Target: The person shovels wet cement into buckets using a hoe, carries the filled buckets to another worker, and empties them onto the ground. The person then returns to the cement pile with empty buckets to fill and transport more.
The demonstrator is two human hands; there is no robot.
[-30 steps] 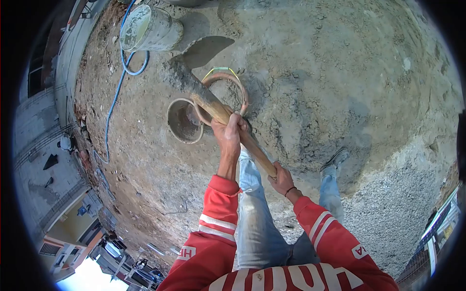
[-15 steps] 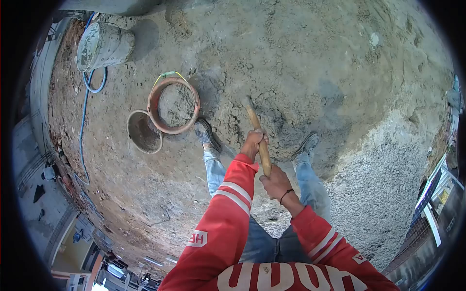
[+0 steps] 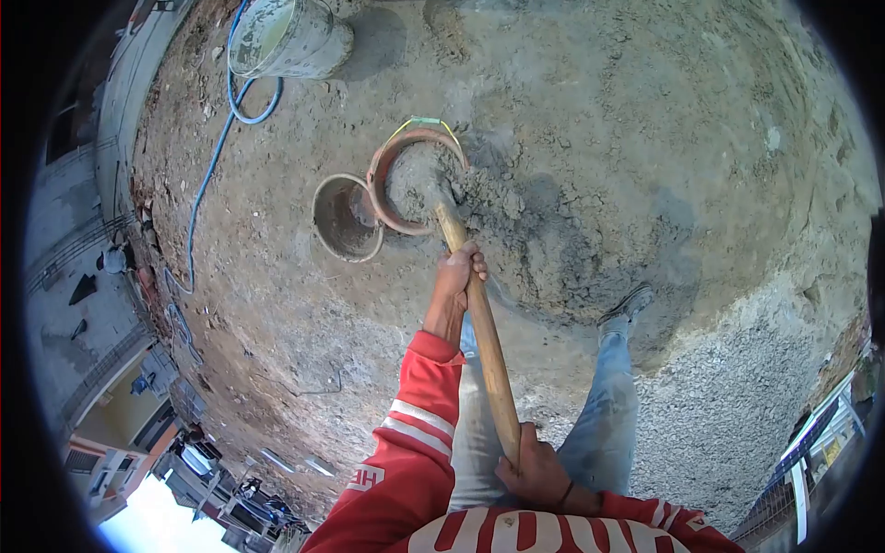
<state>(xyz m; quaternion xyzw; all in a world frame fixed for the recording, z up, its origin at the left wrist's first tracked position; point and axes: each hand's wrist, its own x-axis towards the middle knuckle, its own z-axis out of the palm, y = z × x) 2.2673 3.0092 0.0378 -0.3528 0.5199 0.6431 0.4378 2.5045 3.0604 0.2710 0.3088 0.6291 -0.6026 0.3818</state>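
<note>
Along the left edge: one blue hose, looped beside a pale bucket. Next, one small bucket, touching the rim of one larger bucket, which holds grey mix. At the larger bucket's right rim: the head end of one wooden-handled tool, detail obscured by mix. I have the left hand clamped mid-handle, the right hand clamped near its butt. Rightward: one shoe, then gravel; above both, damp ground spreads broadly to the right edge.
</note>
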